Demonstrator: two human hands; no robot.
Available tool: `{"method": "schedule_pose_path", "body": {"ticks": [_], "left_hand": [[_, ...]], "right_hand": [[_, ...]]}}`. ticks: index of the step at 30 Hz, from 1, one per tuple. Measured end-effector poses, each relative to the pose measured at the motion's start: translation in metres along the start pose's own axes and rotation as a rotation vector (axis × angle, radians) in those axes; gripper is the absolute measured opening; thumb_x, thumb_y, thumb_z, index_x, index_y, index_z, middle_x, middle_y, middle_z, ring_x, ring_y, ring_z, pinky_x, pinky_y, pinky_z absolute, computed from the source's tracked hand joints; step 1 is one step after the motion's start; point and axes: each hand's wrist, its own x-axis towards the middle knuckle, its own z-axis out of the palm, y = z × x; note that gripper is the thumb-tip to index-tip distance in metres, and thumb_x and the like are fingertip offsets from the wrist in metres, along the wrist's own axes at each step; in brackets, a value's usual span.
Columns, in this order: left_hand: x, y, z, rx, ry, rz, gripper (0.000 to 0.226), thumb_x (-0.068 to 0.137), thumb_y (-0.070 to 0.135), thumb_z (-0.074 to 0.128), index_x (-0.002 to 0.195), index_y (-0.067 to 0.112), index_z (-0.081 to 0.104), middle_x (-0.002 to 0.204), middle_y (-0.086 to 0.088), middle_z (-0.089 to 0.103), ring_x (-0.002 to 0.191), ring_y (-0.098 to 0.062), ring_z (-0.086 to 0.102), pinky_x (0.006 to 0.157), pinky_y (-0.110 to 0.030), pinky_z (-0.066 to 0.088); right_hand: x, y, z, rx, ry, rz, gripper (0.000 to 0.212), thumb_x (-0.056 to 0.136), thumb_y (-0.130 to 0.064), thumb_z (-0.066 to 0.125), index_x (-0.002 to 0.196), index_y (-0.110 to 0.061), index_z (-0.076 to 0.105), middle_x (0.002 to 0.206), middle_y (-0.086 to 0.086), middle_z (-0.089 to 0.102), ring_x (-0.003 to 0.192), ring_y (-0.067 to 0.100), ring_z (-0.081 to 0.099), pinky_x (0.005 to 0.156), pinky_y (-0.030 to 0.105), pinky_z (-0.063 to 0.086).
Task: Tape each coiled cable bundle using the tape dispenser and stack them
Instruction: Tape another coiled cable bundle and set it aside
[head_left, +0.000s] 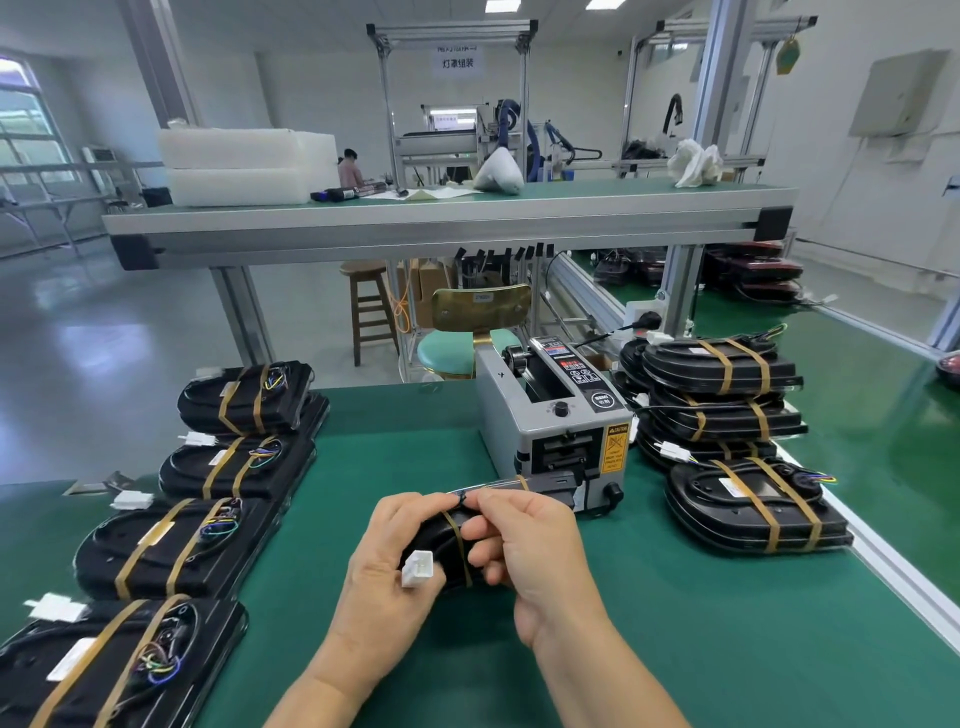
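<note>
Cable bundle (445, 540) is held up off the green mat (389, 457) between both hands, down at about 6 o'clock on the bench, right in front of the person wearing the camera. Left hand (392, 556) is wrapped round its left side with the fingers curled onto it, and a white connector (417, 568) sticks out by the thumb. Right hand (524, 545) has it from the other side, fingertips pinching at the top edge where a tan tape strip (460, 545) runs over the black coil. Tape dispenser (556, 431), a grey box, sits just past the hands at roughly 1 o'clock, near them but not touching. From 8 to 10 o'clock there's a row of taped black pieces (171, 551), each with two tan bands and little coloured wires. A taller stack (722, 384) stands at 2 o'clock just beside the dispenser, with a lower pile (753, 509) at 3 o'clock
</note>
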Motion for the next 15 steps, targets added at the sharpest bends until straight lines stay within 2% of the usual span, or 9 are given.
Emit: {"method": "schedule_pose_path", "body": {"ticks": [7, 10, 15], "left_hand": [[-0.002, 0.0, -0.004, -0.008, 0.001, -0.015, 0.067, 0.064, -0.003, 0.053, 0.114, 0.04, 0.063, 0.11, 0.011, 0.06, 0.109, -0.015, 0.058, 0.094, -0.015, 0.042], [-0.005, -0.003, -0.008, 0.004, 0.0, -0.042, 0.066, 0.064, 0.0, 0.054, 0.114, 0.041, 0.062, 0.112, 0.01, 0.061, 0.111, -0.015, 0.058, 0.096, -0.017, 0.042], [-0.006, -0.006, -0.012, 0.078, -0.035, -0.022, 0.068, 0.066, 0.001, 0.054, 0.119, 0.043, 0.062, 0.114, 0.009, 0.059, 0.112, -0.015, 0.057, 0.095, -0.01, 0.038]], "right_hand": [[0.003, 0.004, -0.007, -0.106, 0.008, -0.08, 0.016, 0.093, -0.007, 0.056, 0.087, -0.007, 0.071, 0.059, 0.004, 0.068, 0.039, 0.01, 0.051, 0.036, 0.019, 0.035], [0.014, -0.001, -0.024, -0.158, 0.123, -0.168, 0.018, 0.094, -0.009, 0.055, 0.088, -0.014, 0.072, 0.06, 0.005, 0.07, 0.039, 0.01, 0.052, 0.036, 0.019, 0.036], [0.044, -0.012, -0.065, -0.107, 0.325, -0.234, 0.015, 0.093, -0.004, 0.058, 0.09, -0.01, 0.072, 0.062, 0.002, 0.068, 0.04, 0.006, 0.051, 0.036, 0.016, 0.034]]}}
